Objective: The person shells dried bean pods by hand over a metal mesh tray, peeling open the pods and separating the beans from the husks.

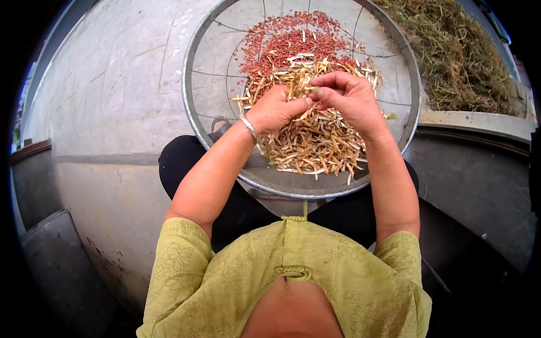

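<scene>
Two textures in our round mesh sieve (pixel 220 62): small red beans (pixel 293 44), dry slender pods (pixel 321 143). Our left hand (pixel 276 109) and right hand (pixel 352 102) pinch a pale fragment (pixel 314 90).

Sieve rim (pixel 190 107) of seemingly dull metal

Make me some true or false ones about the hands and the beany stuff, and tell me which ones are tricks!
1. The left hand and right hand are close together over the round sieve. True.
2. All the red beans lie on the ground outside the sieve. False: they are in the sieve.
3. The dry pods are in the sieve too. True.
4. The silver bracelet is on the right wrist. False: it is on the left wrist.
5. The shirt is yellowish green. True.
</scene>
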`<state>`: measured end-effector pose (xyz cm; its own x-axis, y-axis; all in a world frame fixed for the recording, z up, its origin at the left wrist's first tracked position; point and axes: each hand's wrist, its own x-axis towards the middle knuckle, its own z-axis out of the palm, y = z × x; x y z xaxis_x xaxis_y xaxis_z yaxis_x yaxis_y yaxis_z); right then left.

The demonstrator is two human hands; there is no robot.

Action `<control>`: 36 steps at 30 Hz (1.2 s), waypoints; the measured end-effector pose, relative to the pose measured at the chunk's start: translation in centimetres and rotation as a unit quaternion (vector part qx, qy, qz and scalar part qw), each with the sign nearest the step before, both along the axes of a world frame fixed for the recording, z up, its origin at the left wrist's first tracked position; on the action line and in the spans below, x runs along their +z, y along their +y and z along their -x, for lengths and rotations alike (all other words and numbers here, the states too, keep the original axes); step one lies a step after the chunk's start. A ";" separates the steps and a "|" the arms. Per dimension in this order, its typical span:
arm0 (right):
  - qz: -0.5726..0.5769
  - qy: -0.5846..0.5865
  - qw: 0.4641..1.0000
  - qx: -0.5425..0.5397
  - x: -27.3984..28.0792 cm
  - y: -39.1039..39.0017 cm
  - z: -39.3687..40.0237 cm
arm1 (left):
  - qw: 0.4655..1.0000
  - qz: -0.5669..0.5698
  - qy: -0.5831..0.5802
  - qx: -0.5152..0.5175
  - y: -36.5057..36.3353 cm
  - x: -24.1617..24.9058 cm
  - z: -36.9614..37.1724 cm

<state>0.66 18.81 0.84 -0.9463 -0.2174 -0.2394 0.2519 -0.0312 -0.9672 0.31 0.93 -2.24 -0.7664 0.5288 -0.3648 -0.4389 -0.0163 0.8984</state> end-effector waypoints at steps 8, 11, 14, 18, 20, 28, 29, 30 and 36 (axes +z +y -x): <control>-0.094 0.090 0.990 -0.048 -0.2 0.1 0.3 | 0.998 0.017 -0.036 -0.041 -0.3 0.1 -0.2; -0.040 0.031 0.996 -0.073 0.0 0.7 0.3 | 0.998 -0.042 -0.021 0.031 0.0 0.4 -0.2; -0.027 -0.004 0.998 -0.064 0.3 0.6 0.1 | 0.994 -0.068 -0.035 0.075 -0.2 0.5 -0.1; -0.008 0.008 0.998 -0.055 -0.2 0.5 0.1 | 0.987 -0.130 -0.040 0.082 -0.3 0.2 0.1; 0.042 -0.004 0.997 -0.057 0.0 0.4 0.1 | 0.983 -0.146 -0.036 0.107 -0.2 -0.5 0.1; -0.064 0.084 0.993 -0.045 -0.6 0.6 0.0 | 0.986 -0.059 0.061 0.144 -0.9 -0.1 0.6; -0.242 0.185 0.952 -0.034 -0.7 1.0 -0.2 | 0.981 -0.074 0.061 0.168 -1.1 0.1 0.8; -0.409 0.279 0.869 -0.020 -0.9 1.1 -0.4 | 0.976 -0.088 0.061 0.191 -1.4 0.4 1.1; -0.499 0.155 0.810 0.268 -1.9 0.1 -2.7 | 0.960 -0.127 0.046 0.246 -1.9 0.2 1.5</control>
<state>3.34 18.88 -1.02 -0.8287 -0.4613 -0.3171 -0.2889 0.8377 -0.4635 -1.21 -0.97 -2.00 -0.9687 0.1582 -0.1913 -0.2416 -0.4251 0.8723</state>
